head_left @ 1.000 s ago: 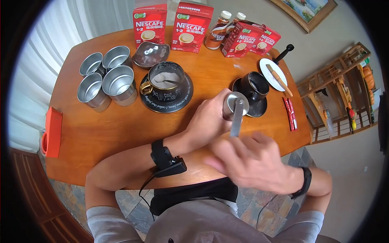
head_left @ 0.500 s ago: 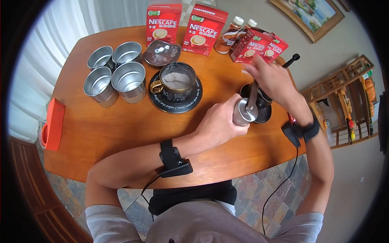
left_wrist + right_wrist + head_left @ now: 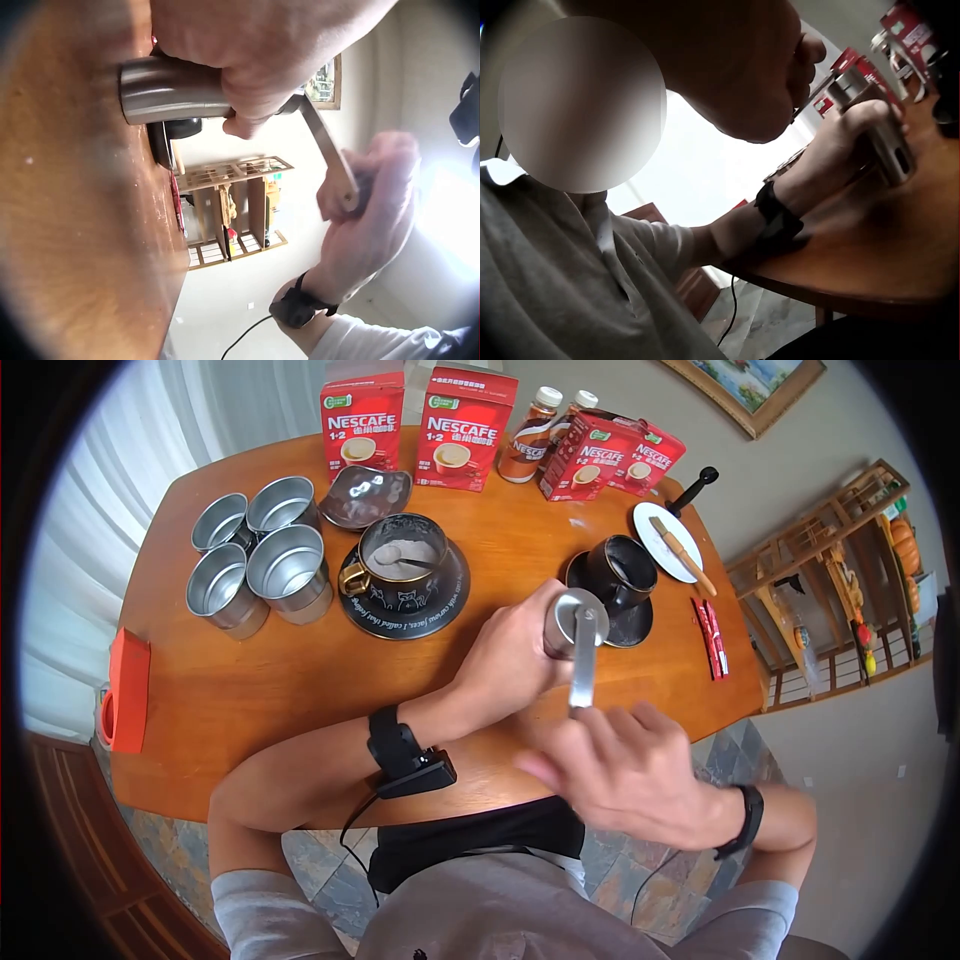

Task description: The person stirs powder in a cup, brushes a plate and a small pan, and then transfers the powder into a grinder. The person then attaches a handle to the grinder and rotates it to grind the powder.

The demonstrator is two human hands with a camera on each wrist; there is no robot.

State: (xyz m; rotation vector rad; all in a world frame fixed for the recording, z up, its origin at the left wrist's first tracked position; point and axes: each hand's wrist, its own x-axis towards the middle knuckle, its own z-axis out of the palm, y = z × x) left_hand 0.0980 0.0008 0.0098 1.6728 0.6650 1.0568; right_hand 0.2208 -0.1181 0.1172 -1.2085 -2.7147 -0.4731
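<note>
My left hand [image 3: 505, 655] grips the steel body of a hand coffee grinder [image 3: 176, 90], thumb and fingers wrapped round it. Its base is right at the tabletop in the left wrist view. My right hand [image 3: 630, 770] holds the knob [image 3: 364, 191] at the end of the crank [image 3: 583, 670], which points toward my body. Left of the grinder stands a black cup [image 3: 405, 598] with a gold handle, white powder and a spoon in it, on a black saucer [image 3: 450, 605]. Just beyond the grinder, a smaller black cup [image 3: 625, 590] sits on its saucer [image 3: 632, 628].
Several steel cups [image 3: 288, 572] cluster at the left near a dark glossy dish [image 3: 366, 497]. Red Nescafe boxes [image 3: 462, 435] and bottles [image 3: 530, 440] line the back. At right lie a white plate [image 3: 655, 525] with a wooden-handled brush [image 3: 685, 555], and red sachets [image 3: 710, 640].
The crank has swung round from the grinder's far side to the side near my body, my right hand moving with it. My left hand keeps its grip on the grinder.
</note>
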